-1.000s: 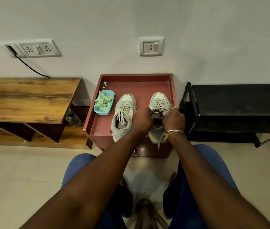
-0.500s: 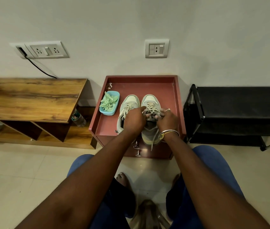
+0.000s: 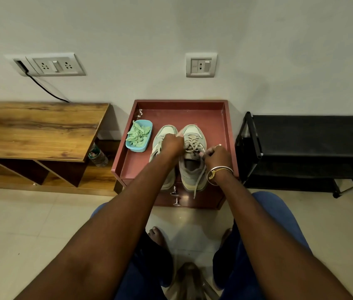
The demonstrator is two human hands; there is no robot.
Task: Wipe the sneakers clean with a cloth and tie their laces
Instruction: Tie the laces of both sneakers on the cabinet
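A red rimmed cabinet top [image 3: 214,118] carries two pale sneakers [image 3: 192,135] side by side and a blue tub [image 3: 137,149] just beside them

1. we're in a home, in a room corner against a plain wall, with glossy cream floor tiles [image 3: 19,224] underfoot.
2. over on the right there's a black shoe rack [image 3: 309,135], and beside it a pair of sneakers [image 3: 192,135] up on a small red cabinet [image 3: 225,126].
3. on the left, a low wooden shelf unit [image 3: 37,128] with a water bottle [image 3: 98,155] tucked under its top.
4. household switch-and-socket plates [image 3: 56,66] on the wall, and a bare foot [image 3: 156,232] on the tiles.
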